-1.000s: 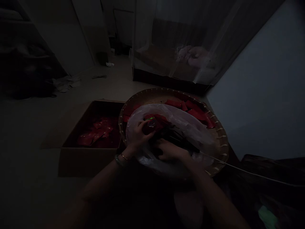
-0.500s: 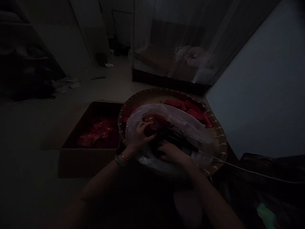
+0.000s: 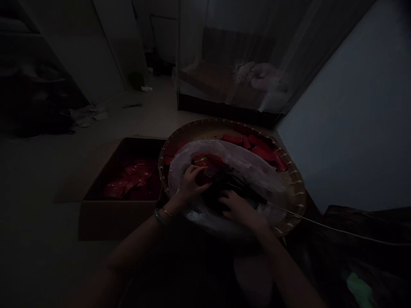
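The scene is very dark. My left hand (image 3: 192, 185) is curled, its fingertips at the edge of a dark red packet (image 3: 201, 174), thumb pointing right. My right hand (image 3: 239, 207) reaches in beside it, fingers bent and apart; nothing shows in them. Between and beyond the hands lies a long black device (image 3: 244, 187) with a white cord (image 3: 321, 224) running off to the right. More red packets (image 3: 210, 161), one with a bright green mark, lie just past my left hand. All this rests on a clear plastic sheet or bag (image 3: 257, 160) inside a round woven basket (image 3: 297, 184).
Red packets (image 3: 265, 153) lie along the basket's far right side. On the left an open cardboard box (image 3: 105, 218) holds several red packets (image 3: 128, 182). A netted bed (image 3: 224, 85) stands behind, a pale wall (image 3: 359, 111) to the right. Something light green (image 3: 358, 288) lies low right.
My right hand has drawn slightly right and back, its fingers now more visible. My left hand stays nearly in place at the red packet.
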Motion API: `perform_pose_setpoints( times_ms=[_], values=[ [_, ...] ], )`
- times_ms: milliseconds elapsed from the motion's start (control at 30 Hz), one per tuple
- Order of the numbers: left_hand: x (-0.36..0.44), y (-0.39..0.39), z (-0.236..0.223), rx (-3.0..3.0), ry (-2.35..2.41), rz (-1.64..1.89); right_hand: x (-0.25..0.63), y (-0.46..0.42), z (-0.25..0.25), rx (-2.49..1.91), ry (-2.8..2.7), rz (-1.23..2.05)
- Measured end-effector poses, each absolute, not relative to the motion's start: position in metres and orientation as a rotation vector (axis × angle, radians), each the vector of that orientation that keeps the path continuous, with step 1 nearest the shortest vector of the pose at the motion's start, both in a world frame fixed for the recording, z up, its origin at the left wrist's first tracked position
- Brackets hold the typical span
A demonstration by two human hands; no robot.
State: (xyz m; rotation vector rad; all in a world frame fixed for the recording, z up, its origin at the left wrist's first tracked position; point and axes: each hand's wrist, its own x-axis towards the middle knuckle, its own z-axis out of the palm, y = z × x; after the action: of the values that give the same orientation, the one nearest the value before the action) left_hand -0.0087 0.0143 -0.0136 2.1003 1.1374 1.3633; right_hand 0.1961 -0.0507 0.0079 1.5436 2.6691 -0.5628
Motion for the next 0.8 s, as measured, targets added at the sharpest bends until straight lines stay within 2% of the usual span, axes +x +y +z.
perform_pose_setpoints(
  times_ms=[200,367,500,600,700,800],
  values=[
    [-0.009,0.013,-0.013,2.1,1.114,1.31,0.193,-0.05,-0.001,1.618,2.675,-0.675],
    [-0.009,0.013,-0.015,2.113,1.059,1.277,0.206,-0.036,-0.009,1.946,2.793,-1.087],
    [-0.008,0.014,-0.017,2.125,1.02,1.234,0.219,-0.033,-0.01,2.352,2.566,-1.618],
    [-0.008,0.014,-0.017,2.126,1.011,1.212,0.221,-0.033,-0.01,2.544,2.159,-2.198],
    [-0.007,0.013,-0.017,2.154,0.996,1.174,0.22,-0.034,-0.004,2.546,1.625,-2.829],
    [-0.006,0.012,-0.017,2.192,0.996,1.122,0.219,-0.036,0.007,2.361,1.331,-3.183]
  ],
)
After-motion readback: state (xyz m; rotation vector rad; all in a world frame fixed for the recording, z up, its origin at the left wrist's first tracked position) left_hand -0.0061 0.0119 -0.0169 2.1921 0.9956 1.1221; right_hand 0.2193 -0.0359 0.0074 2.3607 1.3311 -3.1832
